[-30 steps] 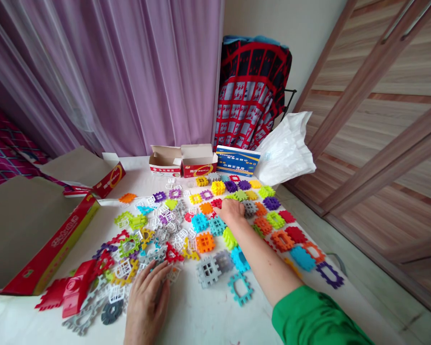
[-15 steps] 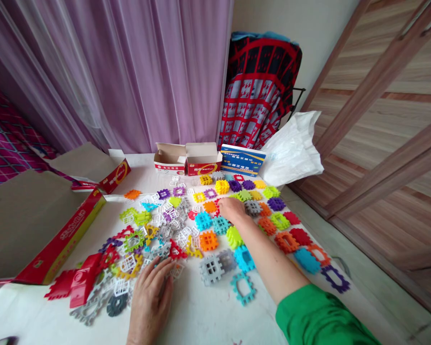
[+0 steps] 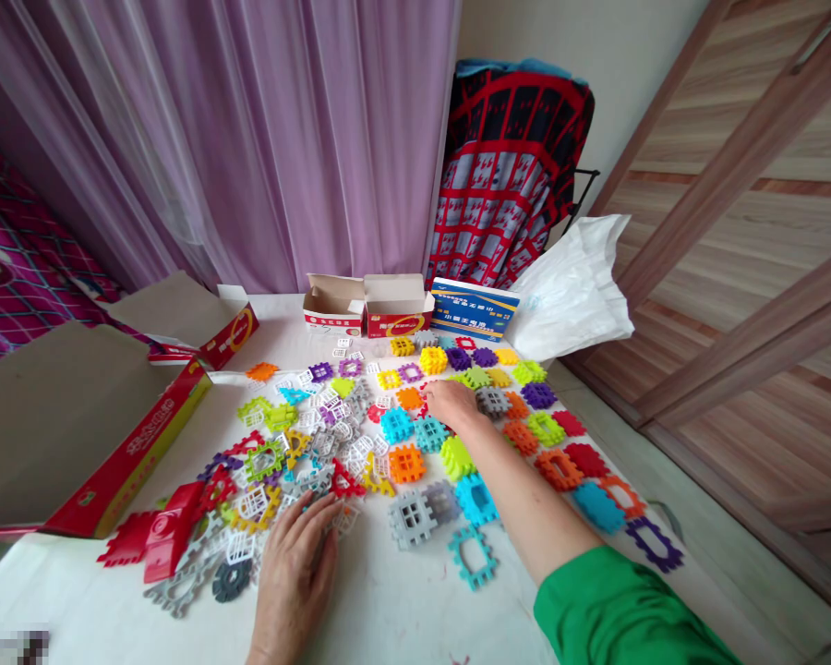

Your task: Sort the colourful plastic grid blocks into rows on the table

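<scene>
My right hand (image 3: 450, 403) reaches into the rows of plastic pieces, its fingers closed at a red piece (image 3: 426, 399) that it partly covers. Close by are an orange piece (image 3: 409, 398), a teal piece (image 3: 430, 433) and a grey stack (image 3: 493, 401). My left hand (image 3: 299, 554) rests on the table at the near edge of a mixed pile, fingers lying flat beside grey pieces (image 3: 313, 480). A grey window piece (image 3: 412, 519) and a teal frame (image 3: 473, 558) lie between the forearms.
Large open red box (image 3: 135, 443) at the left, with another open box (image 3: 228, 340) behind it. Small red boxes (image 3: 396, 325), a blue box (image 3: 475, 309) and a white bag (image 3: 574, 291) stand along the back. Red pieces (image 3: 173, 531) lie left of the pile.
The whole view has shifted slightly, moving the scene a little to the right. Both hands stay at about the same places among the pieces.
</scene>
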`<state>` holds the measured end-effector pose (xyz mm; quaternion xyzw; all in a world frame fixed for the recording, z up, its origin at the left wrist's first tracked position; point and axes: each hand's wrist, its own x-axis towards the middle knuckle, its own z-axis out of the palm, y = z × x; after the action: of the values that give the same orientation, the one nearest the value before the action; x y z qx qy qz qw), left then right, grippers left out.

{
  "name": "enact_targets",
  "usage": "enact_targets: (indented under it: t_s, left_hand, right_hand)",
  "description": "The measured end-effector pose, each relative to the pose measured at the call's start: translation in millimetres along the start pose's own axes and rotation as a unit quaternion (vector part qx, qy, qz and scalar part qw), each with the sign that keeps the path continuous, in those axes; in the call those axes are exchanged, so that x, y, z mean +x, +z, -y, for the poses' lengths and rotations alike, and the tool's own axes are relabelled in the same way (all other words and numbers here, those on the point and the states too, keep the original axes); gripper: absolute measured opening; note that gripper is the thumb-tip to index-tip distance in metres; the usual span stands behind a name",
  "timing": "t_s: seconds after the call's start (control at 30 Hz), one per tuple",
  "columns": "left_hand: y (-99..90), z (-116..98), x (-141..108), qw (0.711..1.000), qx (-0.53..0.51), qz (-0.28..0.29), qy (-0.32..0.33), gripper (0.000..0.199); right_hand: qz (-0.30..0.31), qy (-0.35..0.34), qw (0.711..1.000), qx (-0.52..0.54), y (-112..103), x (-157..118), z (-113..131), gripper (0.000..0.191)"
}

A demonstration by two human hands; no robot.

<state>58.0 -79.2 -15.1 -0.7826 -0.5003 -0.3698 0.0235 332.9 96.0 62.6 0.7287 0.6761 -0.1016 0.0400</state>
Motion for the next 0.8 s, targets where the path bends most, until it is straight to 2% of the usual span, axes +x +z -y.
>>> enact_targets:
  t_s: [0.3, 0.37, 0.47, 0.57, 0.7, 0.8]
  left_hand:
    - [1.9, 0, -1, 1.000, 0.004, 0.003, -0.006, 0.027]
    - [2.1, -1, -1, 1.000, 0.005, -0.003, -0.005, 0.026]
    - [2.1, -2, 0, 1.000, 0.003, -0.010, -0.003, 0.026]
    - [2.6, -2, -1, 1.000, -0.001, -0.007, -0.012, 0.026]
    - [4.1, 0, -4, 1.000, -0.008, -0.002, -0.027, 0.027]
    - [5.1, 1, -5, 1.000, -0.011, -0.005, -0.027, 0.027]
  right_hand:
    - [-0.021, -0.021, 1.000, -0.004, -3, -10, -3, 0.035]
    - [-0.045, -0.067, 0.997, 0.016, 0, -14, -1, 0.035]
    - [-0.068, -0.216, 0.972, 0.054, 8, -17, 4, 0.041]
    - [-0.024, -0.339, 0.939, 0.054, 10, -17, 12, 0.063]
    - [0.043, -0.348, 0.936, 0.006, 4, -16, 21, 0.073]
    - [0.063, -0.351, 0.934, -0.013, 1, -16, 25, 0.076]
